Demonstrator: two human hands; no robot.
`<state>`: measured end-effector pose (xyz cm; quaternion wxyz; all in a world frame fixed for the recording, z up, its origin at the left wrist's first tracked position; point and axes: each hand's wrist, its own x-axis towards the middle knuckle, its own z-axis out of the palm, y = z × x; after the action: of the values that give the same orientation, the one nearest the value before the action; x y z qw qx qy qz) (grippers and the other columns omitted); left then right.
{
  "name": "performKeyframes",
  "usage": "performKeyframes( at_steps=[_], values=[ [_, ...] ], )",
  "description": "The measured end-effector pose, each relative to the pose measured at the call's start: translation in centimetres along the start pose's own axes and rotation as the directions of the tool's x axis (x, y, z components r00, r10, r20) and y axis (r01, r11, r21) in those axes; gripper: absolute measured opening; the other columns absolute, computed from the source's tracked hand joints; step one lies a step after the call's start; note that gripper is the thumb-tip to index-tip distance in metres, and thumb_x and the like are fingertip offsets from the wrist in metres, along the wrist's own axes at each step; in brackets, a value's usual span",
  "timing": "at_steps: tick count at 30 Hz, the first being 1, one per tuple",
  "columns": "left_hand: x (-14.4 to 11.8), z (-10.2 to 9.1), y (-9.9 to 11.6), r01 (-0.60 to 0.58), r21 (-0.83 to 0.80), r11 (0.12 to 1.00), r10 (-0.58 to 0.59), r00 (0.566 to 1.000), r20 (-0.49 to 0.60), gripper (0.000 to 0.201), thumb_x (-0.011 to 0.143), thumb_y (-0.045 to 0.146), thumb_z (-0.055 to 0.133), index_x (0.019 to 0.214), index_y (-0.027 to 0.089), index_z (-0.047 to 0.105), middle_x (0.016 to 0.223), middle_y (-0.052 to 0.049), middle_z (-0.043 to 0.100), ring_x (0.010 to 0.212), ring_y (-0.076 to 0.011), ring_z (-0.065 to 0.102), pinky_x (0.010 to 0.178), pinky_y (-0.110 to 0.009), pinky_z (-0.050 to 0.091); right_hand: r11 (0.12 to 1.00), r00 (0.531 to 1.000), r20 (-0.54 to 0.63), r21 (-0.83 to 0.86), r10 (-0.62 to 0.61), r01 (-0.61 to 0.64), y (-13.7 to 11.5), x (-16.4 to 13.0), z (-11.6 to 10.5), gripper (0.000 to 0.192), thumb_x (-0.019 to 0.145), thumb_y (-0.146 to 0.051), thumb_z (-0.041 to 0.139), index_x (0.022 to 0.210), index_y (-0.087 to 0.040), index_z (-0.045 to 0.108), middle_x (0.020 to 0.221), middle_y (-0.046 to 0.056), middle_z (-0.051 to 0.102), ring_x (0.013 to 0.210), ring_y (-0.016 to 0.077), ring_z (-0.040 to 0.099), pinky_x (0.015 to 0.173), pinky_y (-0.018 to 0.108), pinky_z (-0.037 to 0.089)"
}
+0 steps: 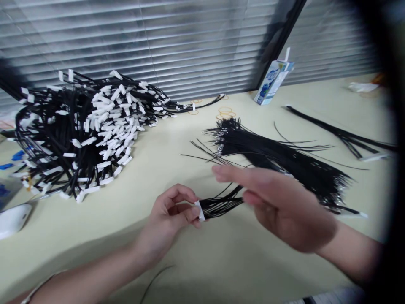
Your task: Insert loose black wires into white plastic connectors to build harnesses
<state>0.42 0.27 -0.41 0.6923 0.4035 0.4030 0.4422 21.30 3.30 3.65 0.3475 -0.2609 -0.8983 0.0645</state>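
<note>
Left hand (169, 213): fingers and thumb pinched on a white connector (200, 210), low over the middle of the table (158, 164).
Harness wires (221, 207): black strands leave the connector's right side and run toward the right hand (281, 204).
Right hand: fingers extended, motion-blurred — I cannot tell whether finger or thumb grips the strands.
Obstruction: the right hand hides the far ends of the harness wires from me, and covers the near edge of the loose wire bundle (294, 156).
Loose wire bundle: just beyond the right hand, bright tips at both ends; several strands stray from it.
Single wire (153, 282): on the table near the bottom edge of my view.
Rubber bands (225, 112): beyond the bundle's left end.
Cable pile (114, 118): large heap at far left, black leads with white plugs — well apart from both hands.
White rounded object (14, 219): left edge, partly cut off.
Drink carton (274, 82): tilted in my view, before the blinds (196, 42).
Branched cable (332, 126): right of the bundle.
</note>
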Motion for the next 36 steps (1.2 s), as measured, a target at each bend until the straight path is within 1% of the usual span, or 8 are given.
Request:
performKeyframes(
  at_steps=[4,7,10,15,19,23,28,36],
  values=[
    [0.0,0.2,0.2,-0.012,-0.027,1.000,0.013,0.999,0.030,0.012,0.078,0.012,0.067,0.082,0.018,0.058,0.071,0.003,0.061,0.063,-0.0083,0.058,0.059,-0.019,0.044,0.959,0.961,0.028,-0.075,-0.274,0.275,-1.4,0.4,1.4,0.024,0.090,-0.009,0.034,0.092,-0.012,0.058,0.093,0.010,0.070,0.071,0.0165,0.061,0.062,0.030,0.049],
    [0.0,0.2,0.3,-0.010,-0.032,0.999,0.011,0.999,0.038,0.013,0.078,0.011,0.068,0.083,0.018,0.057,0.071,0.003,0.061,0.065,-0.0092,0.058,0.060,-0.019,0.044,0.974,0.979,0.102,-0.129,-0.174,0.187,-1.4,0.5,2.2,0.024,0.091,-0.008,0.037,0.084,-0.015,0.059,0.075,0.004,0.064,0.064,0.0147,0.055,0.056,0.027,0.044],
    [0.0,-0.1,0.3,-0.004,-0.023,1.000,0.004,1.000,0.015,0.014,0.079,0.012,0.067,0.086,0.018,0.056,0.079,0.002,0.062,0.064,-0.0079,0.056,0.061,-0.019,0.044,0.993,0.988,0.154,-0.118,-0.007,0.025,-0.8,0.3,2.6,0.023,0.089,-0.006,0.037,0.092,-0.014,0.058,0.081,0.005,0.059,0.070,0.0152,0.052,0.062,0.027,0.044],
    [0.1,-0.4,0.3,-0.007,-0.030,1.000,0.007,1.000,-0.003,0.014,0.079,0.012,0.066,0.086,0.018,0.055,0.082,0.000,0.061,0.065,-0.0070,0.055,0.059,-0.018,0.042,0.997,0.994,0.106,0.074,0.002,-0.010,-0.1,-0.2,2.7,0.053,0.076,0.008,0.032,0.119,-0.016,0.049,0.092,0.006,0.059,0.083,0.0158,0.051,0.074,0.027,0.046],
    [0.3,-0.5,0.1,0.000,-0.062,0.998,0.001,1.000,0.013,0.015,0.080,0.012,0.066,0.088,0.018,0.055,0.082,0.001,0.061,0.066,-0.0076,0.057,0.058,-0.017,0.041,0.991,0.996,0.037,0.099,0.085,-0.088,-0.5,-0.2,2.3,0.040,0.079,0.007,0.038,0.107,-0.019,0.053,0.081,0.001,0.058,0.075,0.0134,0.051,0.066,0.023,0.043],
    [0.3,-0.5,0.0,0.002,-0.071,0.997,-0.002,1.000,0.006,0.015,0.080,0.010,0.066,0.087,0.018,0.056,0.081,0.002,0.059,0.063,-0.0053,0.055,0.058,-0.016,0.041,0.997,0.994,0.104,-0.061,-0.040,0.047,-0.8,0.2,1.6,0.024,0.087,-0.002,0.037,0.097,-0.011,0.057,0.076,0.004,0.058,0.071,0.0158,0.052,0.064,0.027,0.044],
    [0.2,-0.3,0.1,-0.005,-0.052,0.999,0.006,1.000,0.004,0.015,0.079,0.009,0.065,0.087,0.018,0.056,0.085,0.001,0.058,0.066,-0.0067,0.055,0.058,-0.018,0.042,0.950,0.973,0.200,-0.263,-0.117,0.168,-0.6,0.2,2.2,0.047,0.085,-0.001,0.037,0.131,0.004,0.038,0.110,0.018,0.059,0.091,0.0246,0.052,0.082,0.040,0.046],
    [0.3,-0.3,0.0,-0.004,-0.082,0.997,0.005,1.000,0.010,0.016,0.078,0.010,0.067,0.086,0.018,0.056,0.081,0.002,0.060,0.063,-0.0059,0.057,0.057,-0.016,0.042,0.996,0.998,0.070,-0.093,0.006,0.001,-0.4,-0.5,2.7,0.041,0.086,0.001,0.034,0.124,-0.008,0.044,0.102,0.009,0.061,0.092,0.0175,0.055,0.084,0.029,0.047]
  ],
)
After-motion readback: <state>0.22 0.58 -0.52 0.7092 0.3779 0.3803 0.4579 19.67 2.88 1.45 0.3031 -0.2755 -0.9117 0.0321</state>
